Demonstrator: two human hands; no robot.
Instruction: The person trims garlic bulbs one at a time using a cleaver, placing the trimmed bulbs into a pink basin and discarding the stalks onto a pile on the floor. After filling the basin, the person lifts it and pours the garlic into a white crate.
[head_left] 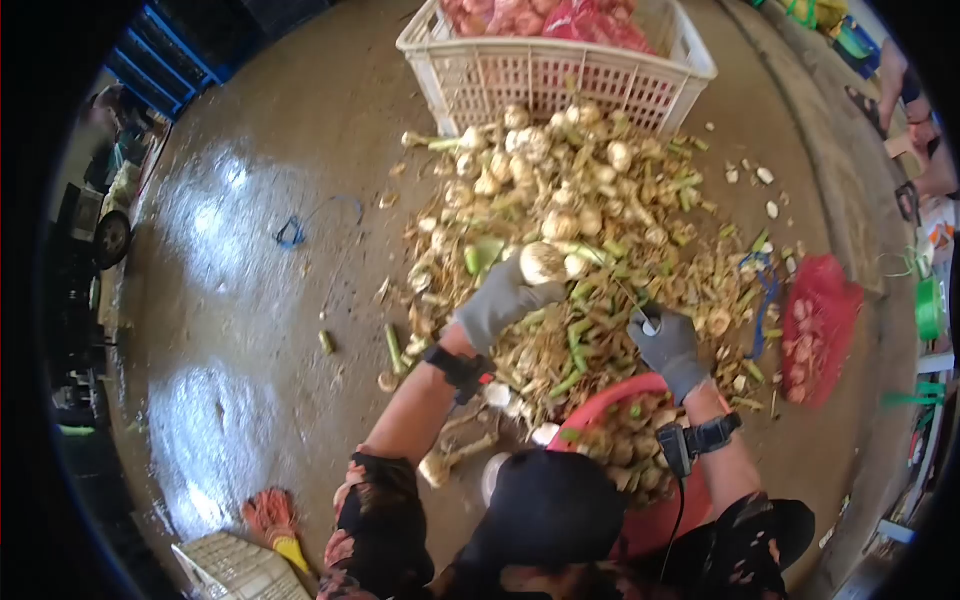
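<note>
Garlic bulb in a two-handed hold above a heap of loose produce. The left hand (508,298), in a grey glove, grasps the garlic bulb (542,263) over the middle of the heap (560,190). The right hand (665,345), also gloved, lies to its right and is closed around a slim tool (649,326); the tool's working end is too small to make out against the debris. For sound handling, the bulb is best seated deep in the palm with the fingertips curled behind it, and the tool kept angled away from the left glove. Short, controlled strokes would spare the papery skin; a steady wrist matters more than force.

Materials: the bulb is rounded, pale and smooth. The heap mixes similar globes with stiff green stem pieces and dry, tan, curling husk. At the far side stands a white plastic crate (560,75) with slatted walls, holding pink-red mesh sacks (600,25). To the right, a limp red net bag (825,330) shows pale lumps through its weave. Near the body, a red tub (637,383) with a curved, smooth rim contains further bulbs. The floor (300,200) is brown, wet and glossy at left.
</note>
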